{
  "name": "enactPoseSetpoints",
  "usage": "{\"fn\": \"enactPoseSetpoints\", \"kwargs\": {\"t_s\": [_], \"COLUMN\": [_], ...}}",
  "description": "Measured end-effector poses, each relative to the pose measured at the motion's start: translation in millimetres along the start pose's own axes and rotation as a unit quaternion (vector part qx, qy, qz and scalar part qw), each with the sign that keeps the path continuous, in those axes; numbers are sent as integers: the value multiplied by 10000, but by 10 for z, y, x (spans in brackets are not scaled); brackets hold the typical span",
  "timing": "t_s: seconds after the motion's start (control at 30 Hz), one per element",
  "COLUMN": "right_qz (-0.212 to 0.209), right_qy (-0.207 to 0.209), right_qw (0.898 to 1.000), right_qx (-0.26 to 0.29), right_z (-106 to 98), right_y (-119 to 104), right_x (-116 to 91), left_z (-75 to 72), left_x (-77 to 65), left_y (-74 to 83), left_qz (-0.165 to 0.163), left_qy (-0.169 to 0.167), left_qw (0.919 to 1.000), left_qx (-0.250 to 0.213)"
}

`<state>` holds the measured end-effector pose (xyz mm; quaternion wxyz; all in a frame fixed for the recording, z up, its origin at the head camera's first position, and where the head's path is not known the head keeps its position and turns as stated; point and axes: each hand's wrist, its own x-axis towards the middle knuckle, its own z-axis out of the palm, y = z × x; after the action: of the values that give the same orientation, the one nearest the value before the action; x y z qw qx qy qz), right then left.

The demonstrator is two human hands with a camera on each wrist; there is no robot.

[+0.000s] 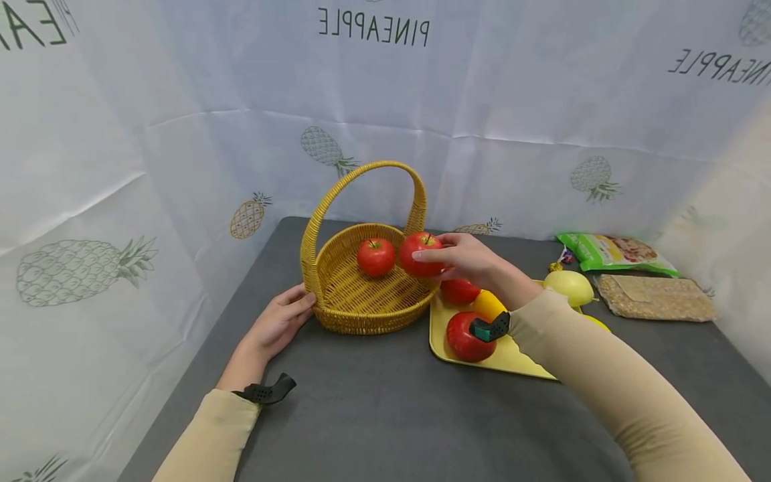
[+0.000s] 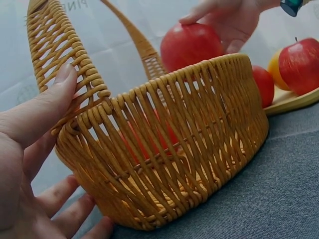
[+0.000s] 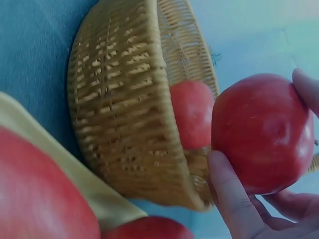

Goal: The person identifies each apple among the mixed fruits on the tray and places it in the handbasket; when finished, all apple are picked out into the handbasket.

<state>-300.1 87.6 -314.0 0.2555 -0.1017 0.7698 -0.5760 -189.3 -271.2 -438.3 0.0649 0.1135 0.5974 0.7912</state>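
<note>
A yellow wicker basket (image 1: 355, 323) with an arched handle stands on the table, one red apple (image 1: 376, 258) inside it. My left hand (image 1: 282, 323) holds the basket at its left side; in the left wrist view the thumb lies on the handle's base (image 2: 82, 94) and the fingers touch the woven wall. My right hand (image 1: 466, 258) grips a second red apple (image 1: 418, 249) at the basket's right rim. Seen from the right wrist, the held apple (image 3: 264, 132) sits between thumb and fingers, higher than the rim.
Right of the basket, a yellow tray (image 1: 442, 338) carries red apples (image 1: 466, 338), a yellow-orange fruit (image 1: 489, 304) and a pale yellow-green fruit (image 1: 569, 286), partly hidden by my right forearm. Behind it lie a green packet (image 1: 620, 253) and a clear bag of grains (image 1: 656, 298). A white curtain (image 1: 512, 167) borders the table.
</note>
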Motion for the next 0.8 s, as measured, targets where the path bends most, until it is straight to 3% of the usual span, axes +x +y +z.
{"fn": "enactPoseSetpoints", "kwargs": {"t_s": [0.13,0.37,0.8], "right_qz": [63,94,111], "right_qy": [-135,-284,-755], "right_qw": [9997,9995,9971], "right_qx": [199,95,-42], "right_z": [64,169,330], "right_y": [10,-1,-57], "right_x": [47,112,219], "left_z": [5,8,-16], "left_x": [16,9,37], "left_y": [-5,-9,-25], "left_qz": [-50,-132,-43], "left_qy": [42,170,62], "left_qw": [10000,9998,10000], "left_qx": [22,39,53]}}
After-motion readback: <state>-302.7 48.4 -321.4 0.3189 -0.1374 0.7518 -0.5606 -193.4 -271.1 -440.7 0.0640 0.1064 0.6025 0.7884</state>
